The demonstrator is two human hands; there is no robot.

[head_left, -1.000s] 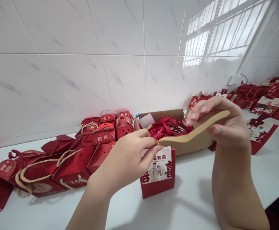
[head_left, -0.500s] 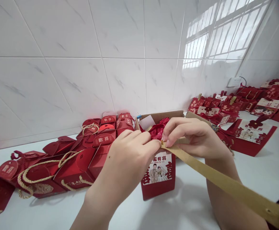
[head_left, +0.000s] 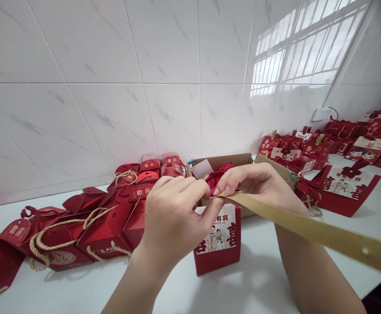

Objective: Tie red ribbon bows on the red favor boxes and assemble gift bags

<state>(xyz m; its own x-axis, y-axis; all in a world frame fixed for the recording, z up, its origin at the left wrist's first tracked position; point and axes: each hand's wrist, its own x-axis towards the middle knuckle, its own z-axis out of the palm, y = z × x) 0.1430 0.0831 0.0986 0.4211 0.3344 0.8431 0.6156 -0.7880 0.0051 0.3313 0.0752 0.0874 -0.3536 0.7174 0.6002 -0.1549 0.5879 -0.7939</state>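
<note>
A long flat gold strap [head_left: 295, 224] with a hole near its free end runs from my fingers towards the lower right. The thumb and fingers of my right hand [head_left: 264, 189] pinch its near end. My left hand [head_left: 174, 218], fingers curled, meets the same end from the other side with thumb and forefinger closed on it. Directly below stands a red gift box [head_left: 218, 261] with a printed wedding couple on its front; my left hand covers part of its print. What lies between the fingertips is too small to make out.
Behind my hands is an open cardboard carton [head_left: 225, 162] containing crumpled red ribbon [head_left: 216, 178]. Red boxes with rope handles [head_left: 102, 226] crowd the left side. Another couple-print box [head_left: 344, 196] stands at right, with more red boxes beyond. A tiled wall [head_left: 167, 117] backs the white table [head_left: 256, 283].
Both hands stay together at the strap's near end, with fingertips shifted slightly. The strap's free end has swung upward. The whole view has moved a little.
</note>
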